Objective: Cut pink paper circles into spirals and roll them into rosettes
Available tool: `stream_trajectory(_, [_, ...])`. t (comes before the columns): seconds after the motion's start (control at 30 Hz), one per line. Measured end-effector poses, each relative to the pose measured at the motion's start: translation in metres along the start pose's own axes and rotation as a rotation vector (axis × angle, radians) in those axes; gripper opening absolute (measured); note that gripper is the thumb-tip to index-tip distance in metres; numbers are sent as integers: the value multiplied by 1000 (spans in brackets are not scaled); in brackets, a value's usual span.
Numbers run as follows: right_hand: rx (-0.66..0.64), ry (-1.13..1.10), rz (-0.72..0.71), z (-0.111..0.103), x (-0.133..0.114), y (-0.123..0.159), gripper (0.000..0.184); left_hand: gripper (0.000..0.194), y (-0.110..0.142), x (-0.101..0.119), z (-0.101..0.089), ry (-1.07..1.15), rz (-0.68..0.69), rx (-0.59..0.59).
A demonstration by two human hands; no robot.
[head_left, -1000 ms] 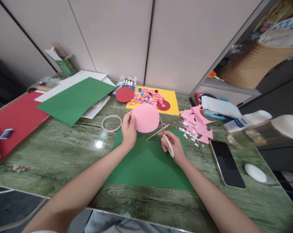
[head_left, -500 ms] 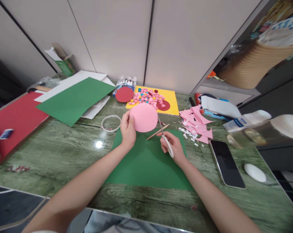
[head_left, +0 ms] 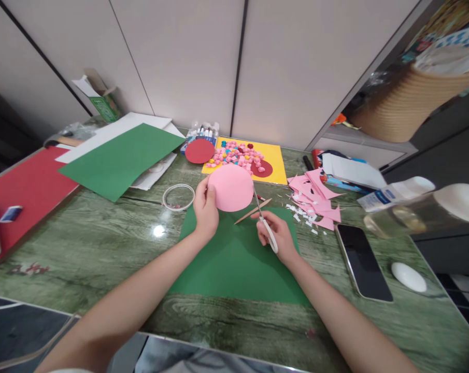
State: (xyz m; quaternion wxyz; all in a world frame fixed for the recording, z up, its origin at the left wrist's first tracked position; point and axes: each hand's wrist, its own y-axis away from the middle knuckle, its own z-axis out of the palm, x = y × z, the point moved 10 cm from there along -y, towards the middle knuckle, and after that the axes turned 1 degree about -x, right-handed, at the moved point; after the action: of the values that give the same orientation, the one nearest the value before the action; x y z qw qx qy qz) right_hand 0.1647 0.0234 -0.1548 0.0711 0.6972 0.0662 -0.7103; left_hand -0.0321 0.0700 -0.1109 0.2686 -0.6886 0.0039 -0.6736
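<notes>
Between thumb and fingers, my left hand point(head_left: 206, 210) holds a pink paper circle point(head_left: 232, 188) by its left edge, raised above a green sheet point(head_left: 234, 264). My right hand point(head_left: 276, 235) is closed round the white handles of a pair of scissors point(head_left: 271, 235). Their blades point up and touch or nearly touch the circle's right edge; I cannot tell which. A pointed wooden stick point(head_left: 253, 211) lies beneath, between the hands. Pink paper offcuts point(head_left: 314, 194) and small white scraps lie to the right of the scissors.
A yellow sheet point(head_left: 276, 155) at the back carries small pink and coloured balls. A red circle point(head_left: 199, 151) leans by the markers. A tape roll point(head_left: 179, 197) lies left, near another green sheet point(head_left: 121, 158). On the right are a phone point(head_left: 364, 261), a white mouse point(head_left: 408, 276) and a bottle point(head_left: 413, 210).
The pink circle and my left hand have shifted very slightly to the right. The scissors and my right hand look almost the same.
</notes>
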Motion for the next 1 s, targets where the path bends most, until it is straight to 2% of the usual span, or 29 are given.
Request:
stream_trajectory(0.47, [5, 14, 6, 0, 1, 0, 22, 32, 1, 0, 5, 49, 7, -40])
stream_trajectory(0.7, [21, 36, 17, -1, 2, 0, 23, 54, 4, 0, 14, 79, 30, -123])
stream_trajectory(1.0, [13, 34, 15, 0, 1, 0, 22, 52, 3, -2, 12, 91, 16, -97])
